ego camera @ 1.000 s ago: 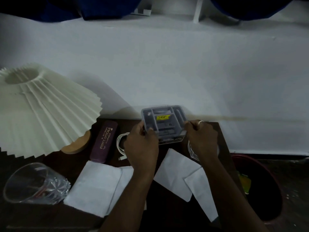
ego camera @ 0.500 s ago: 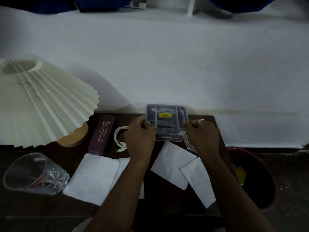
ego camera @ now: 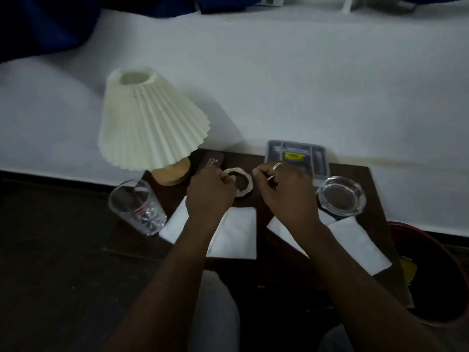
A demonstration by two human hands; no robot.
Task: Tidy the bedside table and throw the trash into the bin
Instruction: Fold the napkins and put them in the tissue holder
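On the dark bedside table (ego camera: 375, 179) a coiled white cable (ego camera: 245, 186) lies between my hands. My left hand (ego camera: 210, 196) has its fingers curled and pinches the coil's left edge. With curled fingers and a ring on one of them, my right hand (ego camera: 286, 191) holds the coil's right edge. A grey plastic box (ego camera: 297, 152) with a yellow label lies flat at the table's back edge, just beyond my right hand. White tissues (ego camera: 237, 235) lie spread on the near half of the table, and another tissue (ego camera: 360, 240) lies under my right forearm. A dark red bin (ego camera: 446, 252) stands to the right of the table.
A pleated cream lamp (ego camera: 152, 123) on a wooden base stands at the back left, with a purple glasses case (ego camera: 212, 161) beside it. A drinking glass (ego camera: 138, 207) stands at the left edge. A glass ashtray (ego camera: 341, 196) sits at the right. The white bed lies behind.
Both hands let go of the grey box, which now lies at the table's back edge. They moved left and nearer onto the white cable coil. The view has shifted right.
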